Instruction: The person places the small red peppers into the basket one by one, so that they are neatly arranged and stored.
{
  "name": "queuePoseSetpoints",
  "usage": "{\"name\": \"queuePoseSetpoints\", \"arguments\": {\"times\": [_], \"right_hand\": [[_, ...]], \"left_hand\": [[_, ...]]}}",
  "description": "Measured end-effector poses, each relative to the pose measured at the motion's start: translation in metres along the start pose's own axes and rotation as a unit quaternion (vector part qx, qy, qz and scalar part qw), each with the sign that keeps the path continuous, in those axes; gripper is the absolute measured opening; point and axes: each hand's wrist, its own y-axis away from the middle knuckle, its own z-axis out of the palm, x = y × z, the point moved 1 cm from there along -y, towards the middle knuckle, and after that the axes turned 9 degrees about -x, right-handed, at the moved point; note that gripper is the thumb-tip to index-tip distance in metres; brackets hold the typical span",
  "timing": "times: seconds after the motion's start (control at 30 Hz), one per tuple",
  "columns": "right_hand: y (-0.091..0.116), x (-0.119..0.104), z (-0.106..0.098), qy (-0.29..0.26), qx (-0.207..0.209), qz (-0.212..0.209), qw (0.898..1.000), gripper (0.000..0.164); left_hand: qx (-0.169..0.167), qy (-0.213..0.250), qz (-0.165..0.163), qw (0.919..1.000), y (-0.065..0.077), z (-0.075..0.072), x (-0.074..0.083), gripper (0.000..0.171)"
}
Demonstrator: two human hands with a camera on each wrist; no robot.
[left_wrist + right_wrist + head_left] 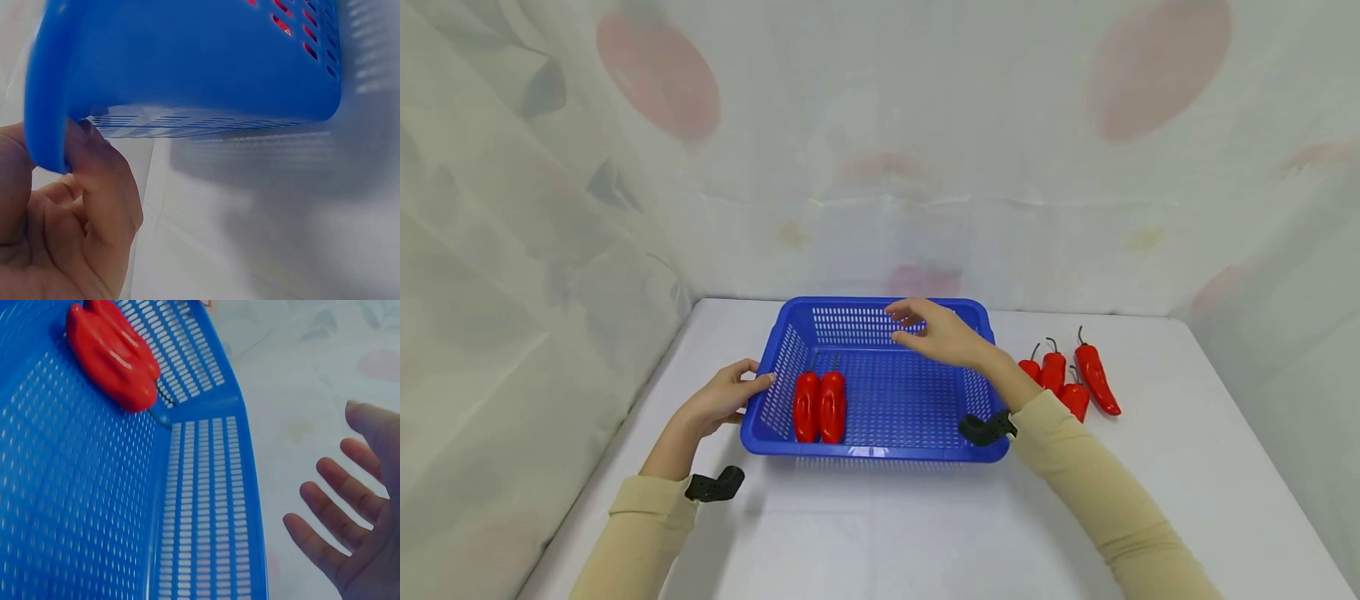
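A blue plastic basket (880, 452) with slotted walls stands on the white table. My left hand (724, 398) grips its left rim; in the left wrist view the thumb and curled fingers (103, 181) are on either side of the blue rim (47, 125). Two red peppers (832, 408) lie side by side at the left end of the basket, their dark stems toward the back wall. Over the right back part of the basket hovers my right hand (942, 333), holding nothing. The right wrist view shows its fingers (340, 487) spread and relaxed beyond the rim.
To the right of the basket, several more red peppers (1097, 379) lie on the table (1180, 467), some partly covered by the right forearm. A white patterned curtain (1037, 167) hangs behind the table and along both sides.
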Motion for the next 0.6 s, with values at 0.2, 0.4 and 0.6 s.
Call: {"name": "queuePoseSetpoints", "arguments": {"times": [0.2,0.4,0.6], "right_hand": [[0.013,0.008,-0.013,-0.006,0.019,-0.015,1.0,0.045],[0.026,0.023,-0.028,0.006,0.037,-0.005,0.999,0.046],[0.041,0.037,-0.048,0.008,0.069,0.017,0.997,0.046]], "left_hand": [[-0.002,0.003,0.003,1.0,0.001,-0.001,-0.001,0.041],[-0.002,0.003,0.002,1.0,0.001,0.0,-0.001,0.042],[-0.003,0.005,0.001,1.0,0.0,0.0,-0.001,0.043]]}}
